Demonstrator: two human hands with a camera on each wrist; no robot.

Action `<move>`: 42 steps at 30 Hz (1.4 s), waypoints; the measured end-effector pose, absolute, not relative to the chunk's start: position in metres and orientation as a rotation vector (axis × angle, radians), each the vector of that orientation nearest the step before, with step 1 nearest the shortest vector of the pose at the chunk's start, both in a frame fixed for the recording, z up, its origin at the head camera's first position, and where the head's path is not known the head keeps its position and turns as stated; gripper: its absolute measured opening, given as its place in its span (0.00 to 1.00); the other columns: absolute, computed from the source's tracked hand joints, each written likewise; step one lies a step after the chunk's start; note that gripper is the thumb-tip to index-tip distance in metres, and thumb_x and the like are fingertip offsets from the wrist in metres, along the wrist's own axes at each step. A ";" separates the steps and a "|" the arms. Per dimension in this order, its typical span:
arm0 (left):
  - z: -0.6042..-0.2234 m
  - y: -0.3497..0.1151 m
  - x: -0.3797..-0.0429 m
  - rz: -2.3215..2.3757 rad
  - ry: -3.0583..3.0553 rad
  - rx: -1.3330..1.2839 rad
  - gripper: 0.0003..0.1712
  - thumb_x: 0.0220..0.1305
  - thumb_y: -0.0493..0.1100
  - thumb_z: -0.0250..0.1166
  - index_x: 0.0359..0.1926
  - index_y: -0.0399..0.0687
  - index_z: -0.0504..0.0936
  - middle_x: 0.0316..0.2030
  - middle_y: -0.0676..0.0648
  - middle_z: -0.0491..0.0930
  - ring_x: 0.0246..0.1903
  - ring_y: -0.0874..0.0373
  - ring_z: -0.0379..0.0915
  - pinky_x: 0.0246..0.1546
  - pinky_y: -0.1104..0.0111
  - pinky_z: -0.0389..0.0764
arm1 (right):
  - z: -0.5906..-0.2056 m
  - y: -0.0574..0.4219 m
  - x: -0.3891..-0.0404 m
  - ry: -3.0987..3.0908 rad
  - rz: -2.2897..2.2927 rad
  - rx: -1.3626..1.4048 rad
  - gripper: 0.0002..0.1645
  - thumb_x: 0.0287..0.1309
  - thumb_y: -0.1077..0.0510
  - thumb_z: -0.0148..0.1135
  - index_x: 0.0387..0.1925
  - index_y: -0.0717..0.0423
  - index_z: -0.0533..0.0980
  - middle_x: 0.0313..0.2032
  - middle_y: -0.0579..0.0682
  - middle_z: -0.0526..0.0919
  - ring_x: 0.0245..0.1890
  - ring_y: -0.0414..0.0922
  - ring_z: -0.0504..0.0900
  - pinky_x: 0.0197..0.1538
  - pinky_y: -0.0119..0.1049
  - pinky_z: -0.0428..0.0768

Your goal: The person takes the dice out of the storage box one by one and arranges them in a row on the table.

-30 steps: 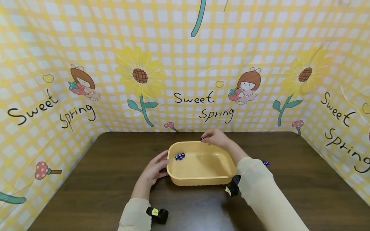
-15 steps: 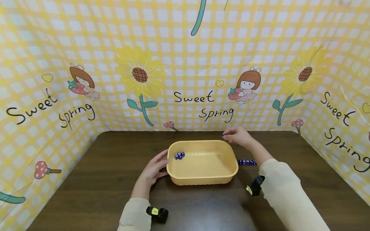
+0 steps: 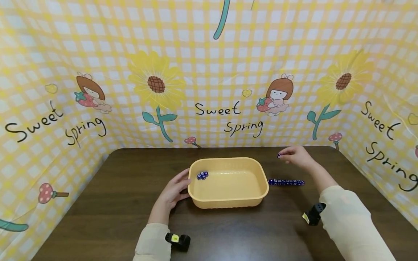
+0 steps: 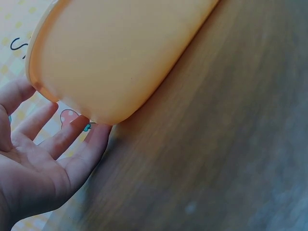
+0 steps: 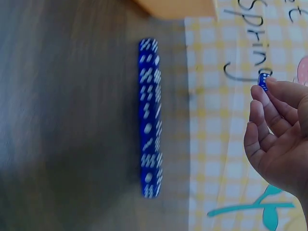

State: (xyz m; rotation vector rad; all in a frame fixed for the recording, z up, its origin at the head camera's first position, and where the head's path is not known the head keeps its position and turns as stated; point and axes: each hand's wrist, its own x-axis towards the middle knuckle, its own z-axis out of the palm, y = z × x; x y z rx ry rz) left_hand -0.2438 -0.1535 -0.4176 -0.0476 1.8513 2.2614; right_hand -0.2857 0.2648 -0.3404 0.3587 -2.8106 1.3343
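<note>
My left hand (image 3: pixel 173 188) rests against the left end of a yellow plastic basin (image 3: pixel 228 203). Its fingers are spread along the end wall in the left wrist view, fingertips touching the basin (image 4: pixel 110 57). Inside, near the left end, lies a small cluster of blue dice (image 3: pixel 202 175) with white pips. Right of the basin, my right hand (image 3: pixel 298 157) is raised and pinches one blue die (image 5: pixel 263 81) between thumb and fingertips. Below that hand, a straight row of blue dice (image 3: pixel 286 182) lies on the table, its dice side by side, as the right wrist view shows.
The dark wooden table (image 3: pixel 107 203) ends at a yellow checked cloth (image 3: pixel 215 79) that hangs behind and along both sides. Black wrist cameras sit on the left (image 3: pixel 177 242) and right (image 3: pixel 314 214) forearms.
My right hand has moved rightward from above the basin's back rim to beyond it, still pinching the die. The row of dice has come into full view. My left hand stays put.
</note>
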 end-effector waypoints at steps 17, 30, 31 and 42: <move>-0.420 -0.154 -0.244 2.271 1.837 -0.044 0.28 0.57 0.36 0.55 0.60 0.51 0.62 0.56 0.40 0.63 0.49 0.44 0.64 0.37 0.54 0.71 | -0.373 0.326 -0.260 -2.855 1.257 0.265 0.16 0.53 0.63 0.55 0.38 0.76 0.72 0.31 0.64 0.78 0.30 0.54 0.76 0.32 0.43 0.73; -0.419 -0.155 -0.245 2.258 1.852 -0.037 0.28 0.58 0.36 0.55 0.61 0.50 0.61 0.56 0.39 0.62 0.49 0.44 0.64 0.37 0.53 0.71 | -0.393 0.343 -0.246 -2.881 1.349 0.156 0.14 0.51 0.67 0.54 0.36 0.79 0.70 0.29 0.59 0.79 0.25 0.47 0.75 0.28 0.37 0.73; -0.419 -0.155 -0.245 2.255 1.854 -0.039 0.28 0.58 0.36 0.55 0.60 0.51 0.61 0.56 0.39 0.62 0.49 0.44 0.64 0.37 0.53 0.71 | -0.395 0.344 -0.246 -2.887 1.344 0.145 0.14 0.51 0.67 0.55 0.36 0.78 0.71 0.28 0.58 0.79 0.25 0.46 0.75 0.27 0.37 0.73; -0.420 -0.154 -0.245 2.252 1.862 -0.034 0.28 0.57 0.37 0.55 0.60 0.51 0.61 0.56 0.39 0.63 0.49 0.44 0.64 0.37 0.54 0.71 | -0.411 0.344 -0.246 -2.873 1.364 0.124 0.10 0.47 0.69 0.56 0.31 0.77 0.72 0.20 0.49 0.75 0.19 0.42 0.70 0.21 0.34 0.69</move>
